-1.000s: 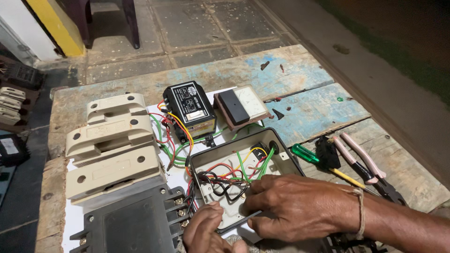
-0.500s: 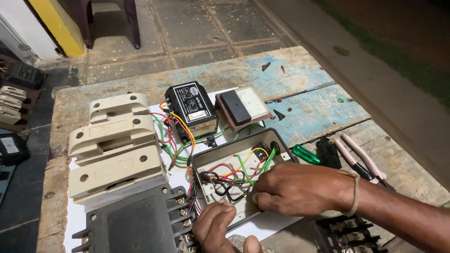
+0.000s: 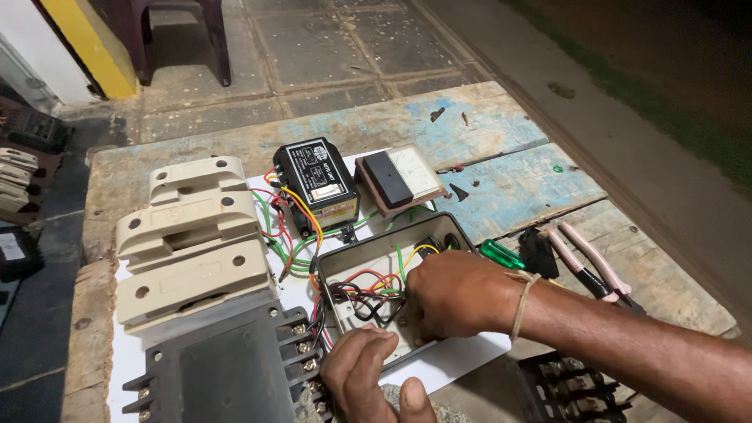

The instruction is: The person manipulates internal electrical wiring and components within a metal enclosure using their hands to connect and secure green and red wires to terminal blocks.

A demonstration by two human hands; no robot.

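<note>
Head view: my right hand [image 3: 458,294] reaches into the open grey junction box [image 3: 368,262] mid-table, fingers curled among its coloured wires [image 3: 368,286]; whether they pinch one, I cannot tell. My left hand [image 3: 368,376] clamps the box's near rim.

view: head-worn, single | facing: steeply down and forward over the surface [image 3: 517,188] | range: close, hands [image 3: 458,294] at lower frame

Cream fuse carrier [image 3: 192,239], black relay box [image 3: 317,186], panel meter [image 3: 399,178], pink-handled pliers [image 3: 591,266], green screwdriver [image 3: 501,253]
</note>
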